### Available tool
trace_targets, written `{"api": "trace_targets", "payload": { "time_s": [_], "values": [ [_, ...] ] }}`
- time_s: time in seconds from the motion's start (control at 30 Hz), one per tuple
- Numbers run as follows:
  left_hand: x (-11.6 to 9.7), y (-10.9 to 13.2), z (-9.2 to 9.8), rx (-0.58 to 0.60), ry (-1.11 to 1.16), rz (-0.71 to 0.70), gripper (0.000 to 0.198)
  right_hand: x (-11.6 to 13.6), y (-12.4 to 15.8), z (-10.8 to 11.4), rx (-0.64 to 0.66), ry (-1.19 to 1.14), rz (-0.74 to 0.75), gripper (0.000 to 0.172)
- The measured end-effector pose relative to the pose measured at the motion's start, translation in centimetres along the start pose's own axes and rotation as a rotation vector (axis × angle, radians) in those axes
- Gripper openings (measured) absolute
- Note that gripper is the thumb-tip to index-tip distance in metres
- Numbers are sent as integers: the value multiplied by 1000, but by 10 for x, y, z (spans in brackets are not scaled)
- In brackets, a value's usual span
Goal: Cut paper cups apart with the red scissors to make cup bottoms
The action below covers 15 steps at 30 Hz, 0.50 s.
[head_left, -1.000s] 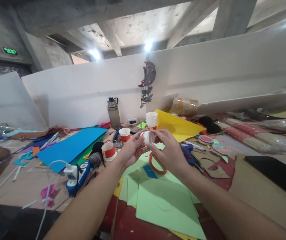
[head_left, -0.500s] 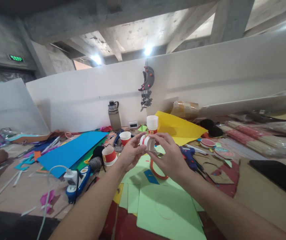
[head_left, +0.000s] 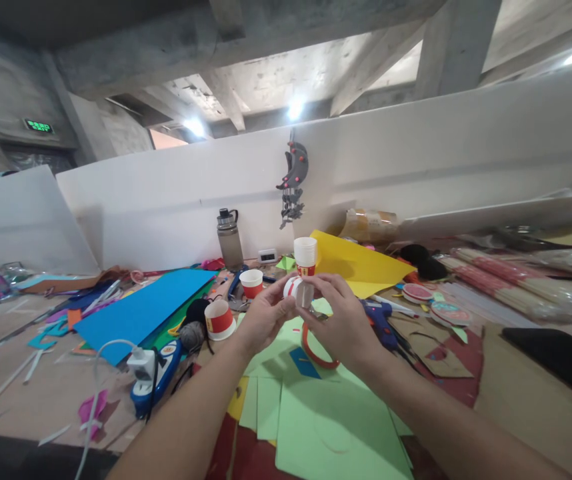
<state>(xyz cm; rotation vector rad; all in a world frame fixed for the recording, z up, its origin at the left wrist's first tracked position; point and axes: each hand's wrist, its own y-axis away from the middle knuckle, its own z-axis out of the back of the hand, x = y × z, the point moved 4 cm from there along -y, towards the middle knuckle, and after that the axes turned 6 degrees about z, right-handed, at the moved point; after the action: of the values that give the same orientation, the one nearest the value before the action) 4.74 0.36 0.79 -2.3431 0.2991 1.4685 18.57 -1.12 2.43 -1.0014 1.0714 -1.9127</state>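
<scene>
Between my fingertips, over the green paper, is a small white round piece with red bands (head_left: 293, 287). A greyish part (head_left: 305, 295) shows on its right side; I cannot make out its exact kind. My left hand (head_left: 269, 316) pinches the white side between thumb and fingers. My right hand (head_left: 339, 313) grips the greyish side, its fingers bent over it. Just behind stands a stack of white paper cups (head_left: 305, 251). To the left are a red-and-white paper cup (head_left: 252, 285) and another paper cup (head_left: 219, 320). Below the right hand lies an orange ring (head_left: 311, 351).
Green sheets (head_left: 339, 427) and a blue scrap (head_left: 305, 363) lie in front. To the right are a blue glue gun (head_left: 382, 321) and a black flat object (head_left: 561, 357). A power strip (head_left: 153, 387) with a cable, blue sheet (head_left: 136, 313) and bottle (head_left: 229, 240) are leftward.
The white piece has turned slightly between my hands, which stay close together. The view has shifted a little. Another person's hand at the far left has mostly left the view.
</scene>
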Motion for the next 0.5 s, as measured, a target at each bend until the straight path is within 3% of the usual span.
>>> {"api": "trace_targets", "payload": {
  "time_s": [0.2, 0.3, 0.5],
  "values": [
    [3, 1, -3, 8, -48, 33, 52, -11, 0, -1, 34, -28, -81, 39],
    [5, -1, -2, -9, -5, 59, 50, -16, -3, -2, 110, -122, -128, 38],
    [9, -4, 2, -76, 67, 128, 32, -30, -3, -4, 188, -289, -279, 20]
  ]
}}
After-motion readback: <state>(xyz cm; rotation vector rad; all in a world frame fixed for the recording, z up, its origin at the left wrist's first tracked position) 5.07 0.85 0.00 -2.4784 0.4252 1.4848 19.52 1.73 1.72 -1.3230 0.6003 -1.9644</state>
